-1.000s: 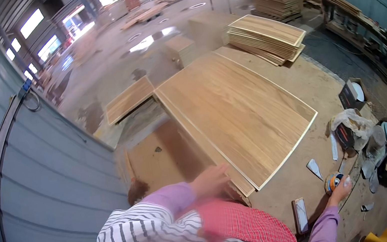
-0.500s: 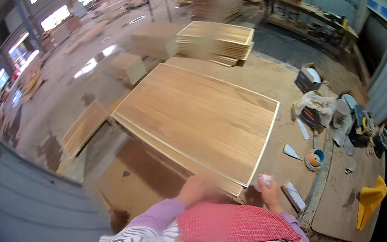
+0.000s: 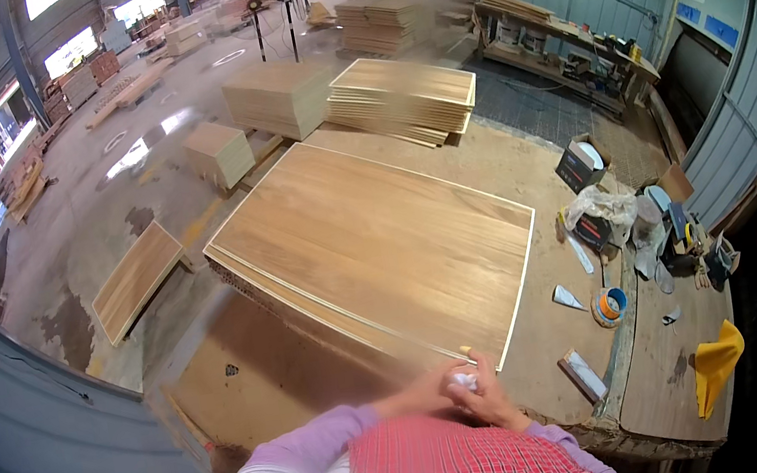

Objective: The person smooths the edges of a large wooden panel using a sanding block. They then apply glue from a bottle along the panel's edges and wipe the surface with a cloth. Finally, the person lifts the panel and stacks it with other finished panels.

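Note:
My two hands meet in front of my apron, at the near corner of a large wood-grain panel (image 3: 380, 246) with pale edges. In my right hand (image 3: 496, 403) is a small crumpled white wad (image 3: 465, 380), its fingers closed round it. A small yellow bit (image 3: 466, 350) shows at a fingertip of that hand. My left hand (image 3: 420, 394) comes in from the left against the wad; its fingers are smeared and partly hidden. The panel lies flat on another similar panel, whose edge (image 3: 311, 311) sticks out along the left side.
Right of the panel lie a blue-and-orange tape roll (image 3: 609, 306), a scraper blade (image 3: 567, 298), a sanding block (image 3: 583, 376), a plastic bag (image 3: 603, 206) and a yellow cloth (image 3: 719, 366). Stacked panels (image 3: 401, 99) stand beyond. A smaller board (image 3: 140, 279) rests on the left.
My right hand has brought the white wad left and my left hand has moved right, so the two now meet. The view has shifted slightly; the panel lies as before.

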Demonstrator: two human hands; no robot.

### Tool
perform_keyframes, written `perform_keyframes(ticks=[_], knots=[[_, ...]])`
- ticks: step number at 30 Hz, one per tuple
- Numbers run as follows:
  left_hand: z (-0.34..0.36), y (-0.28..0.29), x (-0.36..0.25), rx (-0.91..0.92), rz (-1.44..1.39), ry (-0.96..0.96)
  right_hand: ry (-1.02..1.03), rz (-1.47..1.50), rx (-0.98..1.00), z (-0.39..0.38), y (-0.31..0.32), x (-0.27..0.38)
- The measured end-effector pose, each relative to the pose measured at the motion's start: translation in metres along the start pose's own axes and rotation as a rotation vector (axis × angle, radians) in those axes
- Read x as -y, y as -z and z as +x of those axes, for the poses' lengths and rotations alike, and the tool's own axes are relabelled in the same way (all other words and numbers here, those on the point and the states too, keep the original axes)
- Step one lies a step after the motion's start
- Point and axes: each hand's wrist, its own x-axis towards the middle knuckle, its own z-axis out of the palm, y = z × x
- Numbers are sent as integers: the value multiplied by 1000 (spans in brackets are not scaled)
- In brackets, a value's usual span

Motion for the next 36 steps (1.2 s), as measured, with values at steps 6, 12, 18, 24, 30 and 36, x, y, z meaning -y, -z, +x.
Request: perform_keyframes(ticks=[6,12,18,24,30,36], knots=[[1,-20,-17,-301,-46,19,-181,199,-211,7,-26,-23],[-5,-1,-6,-318,309,177,-49,-196,68,8,-12,-24],[-21,10,76,-332,29,-79,-86,-945,60,12,34,-75],[-36,9,72,-150,-42,425,-118,-1195,142,19,27,-66],[-33,3,76,-123,-232,455,-135,-1232,126,20,24,-66],[-26,15,63,-123,-204,596,-139,-1215,95,20,21,-70]])
